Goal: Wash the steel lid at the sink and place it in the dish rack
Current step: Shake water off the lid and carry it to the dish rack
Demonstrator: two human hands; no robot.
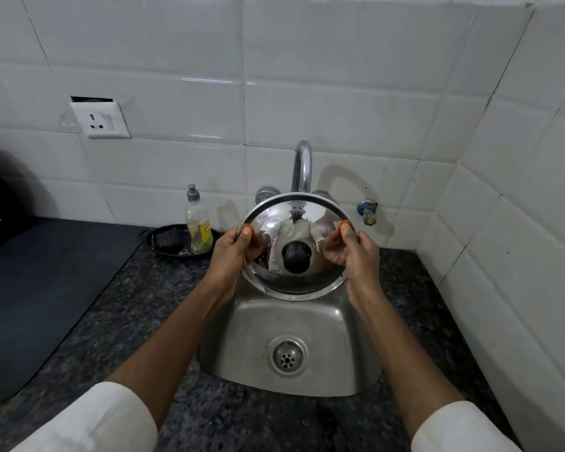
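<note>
A round steel lid (296, 282) with a black knob (296, 260) at its middle is held tilted toward me above the back of the small steel sink (242, 353). My left hand (232, 252) grips its left rim, thumb on top. My right hand (356, 252) grips the right rim the same way. The chrome tap (302, 166) curves over just behind the lid's top edge; no water is visible. No dish rack is in view.
A dish-soap bottle (198, 223) stands in a black tray (154, 238) with a dark scrubber (170, 241), left of the tap. A blue wall valve (367, 210) sits to the right. Dark granite counter (128, 305) surrounds the sink; a dark mat (46, 282) lies left. A wall socket (100, 120) is mounted above.
</note>
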